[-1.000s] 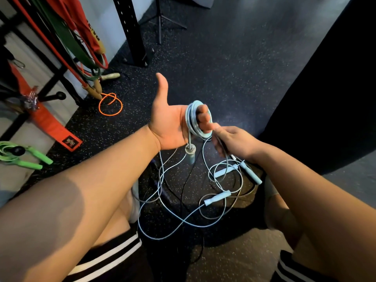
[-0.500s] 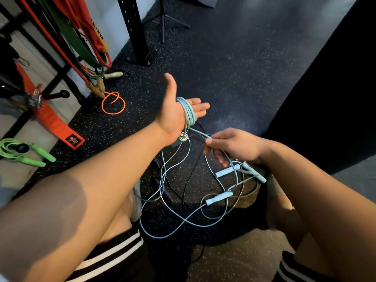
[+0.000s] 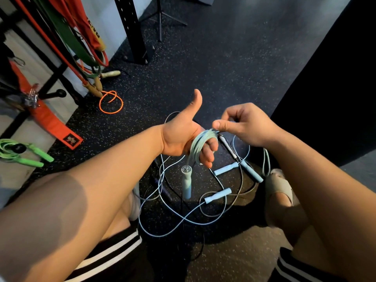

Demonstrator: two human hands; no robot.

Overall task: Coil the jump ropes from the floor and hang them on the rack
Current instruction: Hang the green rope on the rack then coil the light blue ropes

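rope coil (image 3: 200, 145): wound round your left hand's (image 3: 179, 137) extended fingers, thumb up | handle (image 3: 186, 183): dangles below the coil | right hand (image 3: 247, 125): pinches the cord beside the coil | loose ropes (image 3: 183, 219): tangled on floor (image 3: 234, 64)

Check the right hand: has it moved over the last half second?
Yes. The right hand, pinching the rope, has lifted up-frame, away from the pale blue handle on the floor.
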